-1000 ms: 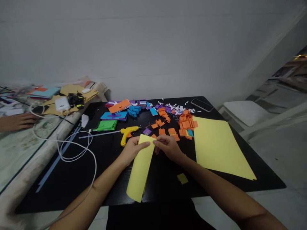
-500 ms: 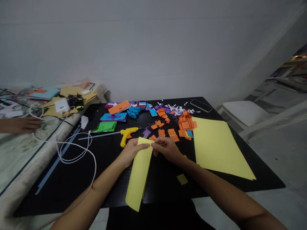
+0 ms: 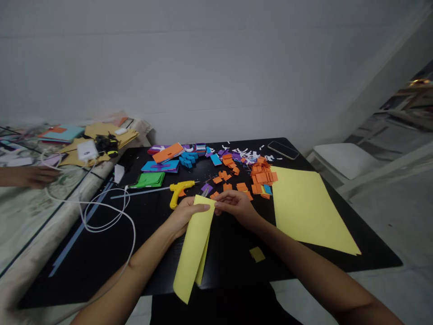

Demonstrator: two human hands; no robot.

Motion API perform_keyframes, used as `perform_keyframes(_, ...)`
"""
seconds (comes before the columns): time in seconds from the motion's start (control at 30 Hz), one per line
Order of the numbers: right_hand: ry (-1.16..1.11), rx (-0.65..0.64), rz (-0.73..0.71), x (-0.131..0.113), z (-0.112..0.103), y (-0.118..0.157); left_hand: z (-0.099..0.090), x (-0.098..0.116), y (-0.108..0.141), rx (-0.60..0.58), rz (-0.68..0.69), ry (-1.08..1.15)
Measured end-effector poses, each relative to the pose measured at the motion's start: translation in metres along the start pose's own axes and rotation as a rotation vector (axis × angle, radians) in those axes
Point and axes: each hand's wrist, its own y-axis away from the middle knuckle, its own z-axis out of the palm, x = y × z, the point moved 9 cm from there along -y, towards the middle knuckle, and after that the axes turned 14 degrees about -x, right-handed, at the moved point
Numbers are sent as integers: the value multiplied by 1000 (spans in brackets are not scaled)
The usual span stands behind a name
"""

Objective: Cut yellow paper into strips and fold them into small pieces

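A folded yellow sheet hangs over the near part of the black table, its lower end loose with two layers apart. My left hand grips its upper left side, thumb on top near the upper end. At the upper right corner, the fingers of my right hand are closed together at the sheet's edge; the fingertips are too small to show clearly what they pinch. Just beyond my hands lie a yellow glue gun, scissors and small orange paper pieces.
Large yellow sheets lie on the right of the black table, with a phone behind. Coloured paper stacks and a white cable are at the left. Another person's hand rests over the left table.
The yellow sheet's lower end has swung slightly left and its layers have opened wider. My right hand has shifted slightly right and up, its fingers changing pose.
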Motion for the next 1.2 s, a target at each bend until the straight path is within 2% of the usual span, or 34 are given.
perform_keyframes(0.4,-49,-38,15,1,6,0,-4,-2,0,42,-8,51)
perform_keyframes(0.8,-45,-31,24,3,5,0,-1,-2,-1,-18,-25,15)
perform_keyframes(1.2,-40,-45,48,3,6,0,0,-1,0,-23,-35,15)
